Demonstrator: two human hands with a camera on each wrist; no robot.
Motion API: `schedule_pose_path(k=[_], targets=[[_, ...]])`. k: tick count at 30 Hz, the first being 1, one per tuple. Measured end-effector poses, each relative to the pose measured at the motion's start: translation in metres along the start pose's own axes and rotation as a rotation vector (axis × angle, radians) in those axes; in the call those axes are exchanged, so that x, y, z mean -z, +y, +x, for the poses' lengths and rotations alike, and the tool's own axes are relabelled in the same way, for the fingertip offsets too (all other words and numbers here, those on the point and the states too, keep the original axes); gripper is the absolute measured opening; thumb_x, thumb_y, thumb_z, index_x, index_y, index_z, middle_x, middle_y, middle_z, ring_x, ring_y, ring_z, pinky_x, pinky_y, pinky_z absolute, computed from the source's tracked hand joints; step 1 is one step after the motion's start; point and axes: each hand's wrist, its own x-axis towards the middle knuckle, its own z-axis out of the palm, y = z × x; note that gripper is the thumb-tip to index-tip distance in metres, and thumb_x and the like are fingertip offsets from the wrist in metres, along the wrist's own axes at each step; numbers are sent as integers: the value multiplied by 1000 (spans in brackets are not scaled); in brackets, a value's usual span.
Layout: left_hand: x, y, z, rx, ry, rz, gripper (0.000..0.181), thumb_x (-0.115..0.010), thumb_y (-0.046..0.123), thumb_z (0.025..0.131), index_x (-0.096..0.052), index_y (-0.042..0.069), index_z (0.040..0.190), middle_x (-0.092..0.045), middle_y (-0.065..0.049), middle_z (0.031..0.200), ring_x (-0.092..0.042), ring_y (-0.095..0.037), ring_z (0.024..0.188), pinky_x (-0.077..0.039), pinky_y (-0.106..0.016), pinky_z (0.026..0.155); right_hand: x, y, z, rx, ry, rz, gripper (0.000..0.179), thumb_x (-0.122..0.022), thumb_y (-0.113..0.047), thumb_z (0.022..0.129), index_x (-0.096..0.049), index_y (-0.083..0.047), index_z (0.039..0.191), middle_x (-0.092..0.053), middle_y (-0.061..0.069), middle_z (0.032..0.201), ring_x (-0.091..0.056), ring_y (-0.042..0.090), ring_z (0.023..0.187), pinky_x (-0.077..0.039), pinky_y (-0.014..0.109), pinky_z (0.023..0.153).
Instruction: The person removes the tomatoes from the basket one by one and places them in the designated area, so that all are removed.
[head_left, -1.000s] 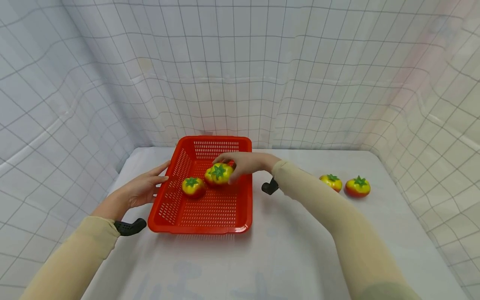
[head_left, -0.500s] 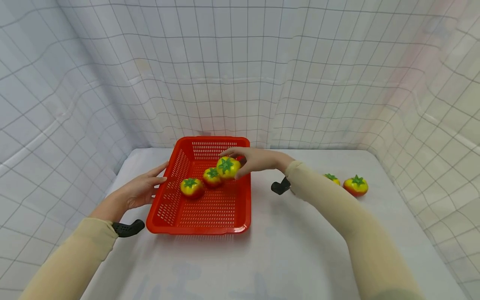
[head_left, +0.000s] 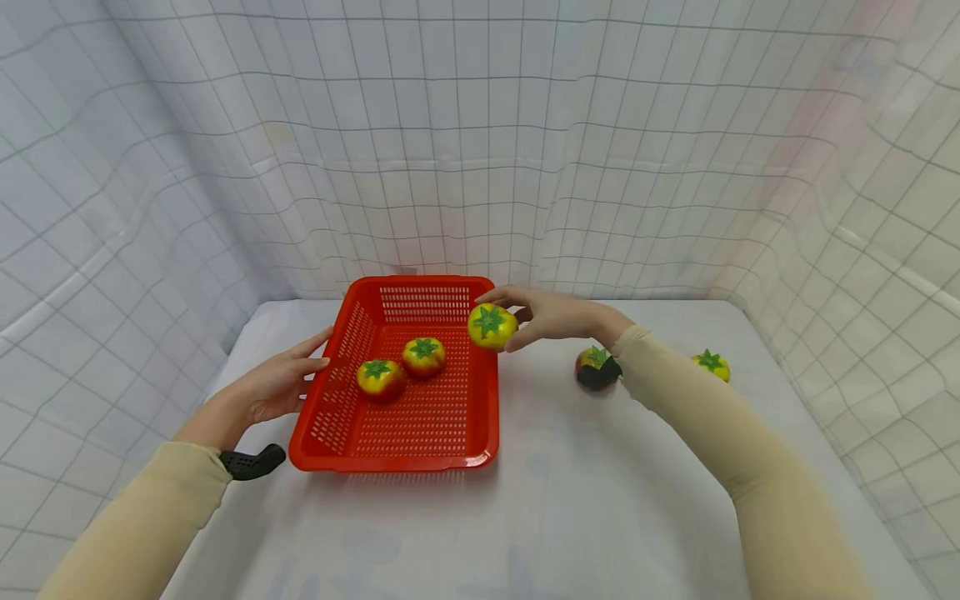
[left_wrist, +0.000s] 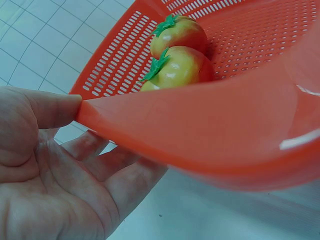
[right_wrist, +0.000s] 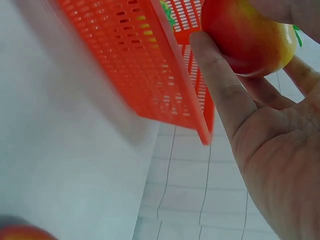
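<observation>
My right hand holds a yellow-and-red tomato with a green leafy top, raised over the right rim of a red plastic basket. In the right wrist view, fingers and thumb wrap the tomato beside the basket wall. Inside the basket sit two similar tomatoes, one at the left and one nearer the middle. My left hand grips the basket's left rim; the left wrist view shows the thumb on the rim and the other fingers under it.
Two more tomatoes lie on the white table right of the basket: one partly behind the right wrist's black camera mount, the other partly behind the sleeve. White gridded curtains surround the table.
My right hand has lifted the tomato from the basket's middle and carried it rightward to above the right rim. The left hand has stayed on the left rim.
</observation>
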Motion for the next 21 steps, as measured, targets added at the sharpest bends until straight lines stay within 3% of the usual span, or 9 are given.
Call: schedule_pose_path(k=[11,21], targets=[[1,-1,0,4,-2,-7,69,-39,24,113,6,37,164,-17,-21,166,-57,-28,122,-54,-46,96,13,11,-40,-51,67,9,72,-79,-23,88,-44,-39,149,-46,-4,146,-52,27,128,-52,44,98],[1,-1,0,2,-5,3,69,-39,25,113,5,37,164,-19,-22,164,-60,-27,118,-56,-45,94,11,30,-79,-128,126,-28,70,-80,-27,87,-46,-40,147,-48,-7,147,-45,25,136,-41,50,110]])
